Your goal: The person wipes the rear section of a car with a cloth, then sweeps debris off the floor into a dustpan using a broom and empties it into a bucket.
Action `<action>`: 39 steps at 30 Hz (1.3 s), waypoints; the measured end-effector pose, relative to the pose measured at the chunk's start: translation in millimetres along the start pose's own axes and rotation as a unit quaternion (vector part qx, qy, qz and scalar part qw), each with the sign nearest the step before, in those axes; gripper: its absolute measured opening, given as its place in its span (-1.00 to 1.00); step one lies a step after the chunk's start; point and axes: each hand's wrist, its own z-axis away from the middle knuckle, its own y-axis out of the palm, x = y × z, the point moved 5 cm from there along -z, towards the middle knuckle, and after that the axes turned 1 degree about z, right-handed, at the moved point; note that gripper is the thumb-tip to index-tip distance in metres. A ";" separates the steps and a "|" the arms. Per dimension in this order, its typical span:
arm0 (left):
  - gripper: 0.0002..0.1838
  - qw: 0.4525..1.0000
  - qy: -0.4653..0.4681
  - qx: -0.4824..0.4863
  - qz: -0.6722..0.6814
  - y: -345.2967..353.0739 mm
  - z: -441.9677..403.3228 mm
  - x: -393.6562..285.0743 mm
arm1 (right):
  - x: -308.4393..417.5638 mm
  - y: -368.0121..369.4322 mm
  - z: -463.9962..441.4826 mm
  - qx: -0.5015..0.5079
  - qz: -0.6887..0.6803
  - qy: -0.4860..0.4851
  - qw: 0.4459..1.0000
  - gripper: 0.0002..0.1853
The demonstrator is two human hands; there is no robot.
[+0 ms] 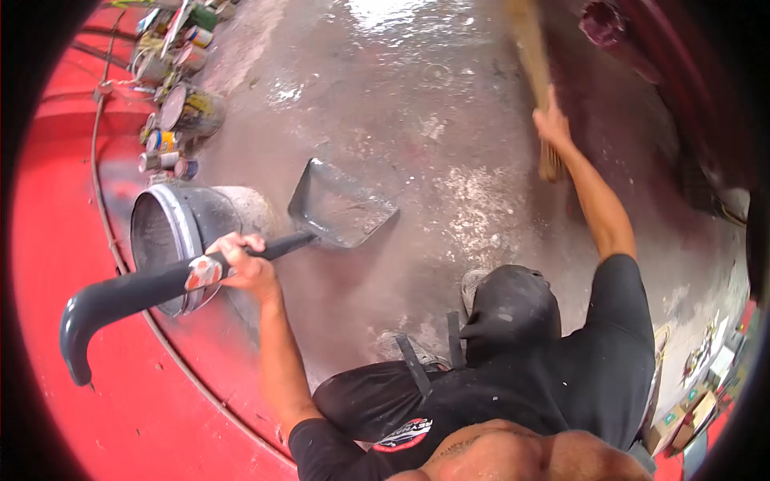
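My left hand [247, 266] is wrapped round the dark handle of a long-handled dustpan [345, 210]. The handle's curved end points to the lower left, and the pan lies tilted just above or on the wet floor; I cannot tell which. On the right, my right hand [552, 124] grips a straw-coloured broom [529, 48] near its lower end in view. Motion smears the broom, and its far end runs out at the top of the picture. Right behind the dustpan handle, beside my left hand, is a grey bucket [204, 212].
Several paint cans [191, 111] line the left wall [60, 240], which is red with a cable along it. Water shines on the concrete floor [385, 104]. A dark red vehicle-like body [682, 80] stands at the upper right. Boxes [682, 425] sit at the lower right.
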 end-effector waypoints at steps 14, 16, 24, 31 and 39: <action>-0.74 0.993 0.011 -0.072 -0.096 30.9 -1.8 -1.9 | 85.2 62.8 179.7 0.455 0.130 -0.307 0.825 -0.12; -0.72 0.992 0.019 -0.047 -0.118 33.7 -2.4 4.8 | 86.4 24.7 219.1 0.536 0.184 -0.235 0.790 -0.12; -0.76 0.991 -0.031 -0.115 -0.061 -25.5 -17.7 -23.7 | 112.0 27.5 76.6 0.223 0.015 -0.273 0.936 -0.09; -0.77 0.981 -0.014 -0.143 -0.133 -78.6 1.6 -20.0 | 217.5 203.5 -24.6 0.248 -0.015 -0.137 0.959 -0.12; -0.77 0.979 -0.011 -0.158 -0.130 -72.4 1.7 -6.3 | 200.7 124.1 218.7 0.578 0.237 -0.327 0.709 -0.08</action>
